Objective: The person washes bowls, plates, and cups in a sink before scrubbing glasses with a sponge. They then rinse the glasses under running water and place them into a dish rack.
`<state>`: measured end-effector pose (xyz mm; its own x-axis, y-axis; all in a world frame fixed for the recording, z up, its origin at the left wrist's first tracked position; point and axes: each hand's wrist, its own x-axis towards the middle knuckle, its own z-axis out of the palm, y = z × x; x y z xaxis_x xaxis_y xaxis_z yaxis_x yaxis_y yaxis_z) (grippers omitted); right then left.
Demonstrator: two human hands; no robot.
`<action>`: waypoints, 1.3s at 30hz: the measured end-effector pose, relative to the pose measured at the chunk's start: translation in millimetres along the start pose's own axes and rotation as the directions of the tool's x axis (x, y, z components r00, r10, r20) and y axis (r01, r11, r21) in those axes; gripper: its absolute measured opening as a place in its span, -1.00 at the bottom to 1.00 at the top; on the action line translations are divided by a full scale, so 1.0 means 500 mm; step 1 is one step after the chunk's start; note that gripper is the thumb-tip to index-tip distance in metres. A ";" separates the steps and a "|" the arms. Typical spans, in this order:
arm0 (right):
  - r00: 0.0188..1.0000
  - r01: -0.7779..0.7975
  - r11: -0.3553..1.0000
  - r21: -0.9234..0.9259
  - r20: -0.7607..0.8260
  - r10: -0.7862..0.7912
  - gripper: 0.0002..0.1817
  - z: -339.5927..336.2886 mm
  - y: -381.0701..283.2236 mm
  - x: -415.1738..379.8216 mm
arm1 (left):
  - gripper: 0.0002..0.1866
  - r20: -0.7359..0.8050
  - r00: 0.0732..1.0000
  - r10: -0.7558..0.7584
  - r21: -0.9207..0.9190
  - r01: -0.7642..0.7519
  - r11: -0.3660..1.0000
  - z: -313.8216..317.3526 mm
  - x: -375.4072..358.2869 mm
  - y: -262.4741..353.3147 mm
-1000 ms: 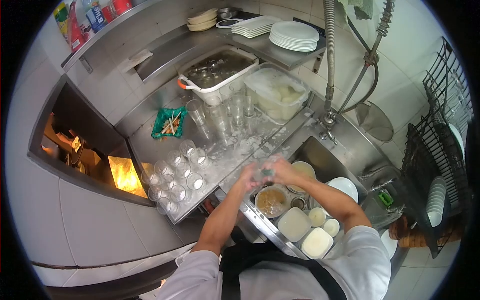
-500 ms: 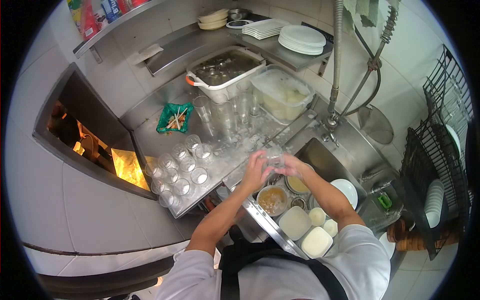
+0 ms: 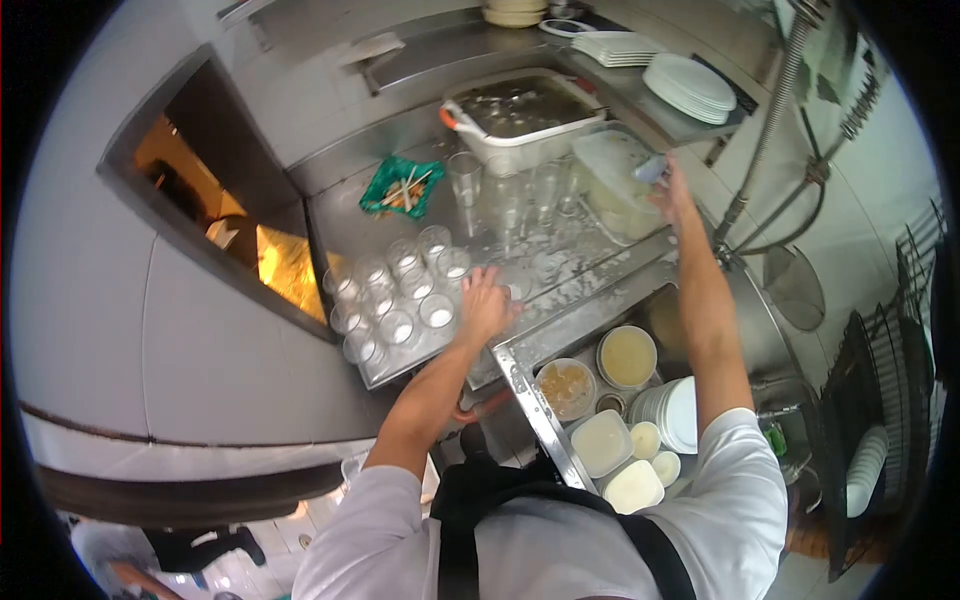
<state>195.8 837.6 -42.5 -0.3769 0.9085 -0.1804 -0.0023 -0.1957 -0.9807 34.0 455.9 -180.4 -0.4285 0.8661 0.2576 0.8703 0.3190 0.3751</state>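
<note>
In the sink, nearest, are two square containers [image 3: 575, 445], two small cups [image 3: 645, 452] and two round bowls [image 3: 627, 387]. The left hand [image 3: 487, 303], fingers slightly spread, is beside about eleven tumblers [image 3: 397, 327]; whether it grips one glass, I cannot tell. Farther, the right hand [image 3: 674, 190] pinches one bluish object [image 3: 650, 168] at one translucent tub [image 3: 600, 210].

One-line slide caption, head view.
Left hand beside clustered glasses, right hand, holding a small bluish item, by the translucent tub.
</note>
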 end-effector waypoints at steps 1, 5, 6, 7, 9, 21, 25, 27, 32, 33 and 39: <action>0.999 0.039 0.989 -0.141 -0.015 -0.041 -0.09 0.012 0.004 0.008 | -0.69 0.013 1.000 -0.026 0.036 0.026 0.999 0.004 -0.002 -0.018; 0.883 0.470 0.692 -0.548 0.299 -0.363 -0.11 0.109 0.142 0.011 | -0.69 0.058 0.992 -0.114 0.131 0.106 0.986 0.008 -0.004 -0.055; 0.851 0.517 0.658 -0.548 0.416 -0.321 -0.14 0.157 0.172 -0.059 | -0.70 0.070 0.988 -0.140 0.145 0.129 0.981 0.007 -0.008 -0.059; 0.805 0.555 0.662 -0.504 0.528 -0.272 -0.17 0.199 0.196 -0.115 | -0.69 0.061 0.988 -0.141 0.138 0.131 0.982 0.007 -0.014 -0.060; 0.614 0.758 0.523 -0.389 0.695 -0.375 -0.23 0.276 0.262 -0.210 | -0.64 0.048 0.989 -0.140 0.132 0.132 0.982 0.005 -0.028 -0.061; 0.548 0.815 0.131 -0.565 0.824 0.146 -0.01 0.532 0.350 -0.438 | -0.20 -0.241 0.703 -0.669 -0.090 0.670 0.737 -0.254 -0.233 -0.216; 0.569 0.802 0.090 -0.590 0.801 0.187 -0.16 0.570 0.384 -0.431 | -0.09 -0.095 0.691 -0.716 -0.019 0.718 0.696 -0.252 -0.252 -0.256; 0.596 0.781 0.081 -0.620 0.777 0.201 -0.27 0.584 0.393 -0.431 | -0.07 -0.056 0.718 -0.694 0.018 0.696 0.718 -0.234 -0.242 -0.264; 0.647 0.729 0.158 -0.666 0.746 0.158 -0.53 0.590 0.397 -0.442 | -0.24 -0.005 0.708 -0.707 0.086 0.704 0.705 -0.179 -0.201 -0.280; 0.647 0.731 0.153 -0.665 0.747 0.152 -0.56 0.590 0.400 -0.437 | -0.32 -0.010 0.707 -0.707 0.092 0.705 0.703 -0.169 -0.196 -0.286; 0.724 0.668 0.182 -0.722 0.686 0.064 -0.57 0.587 0.422 -0.412 | -0.63 0.036 0.699 -0.714 0.055 0.712 0.700 -0.162 -0.193 -0.295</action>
<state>1.1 500.8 -189.8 -0.9090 0.3923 -0.1409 0.4163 0.8375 -0.3540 -72.6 294.1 -188.6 -0.9124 0.3915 -0.1195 0.3175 0.8611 0.3970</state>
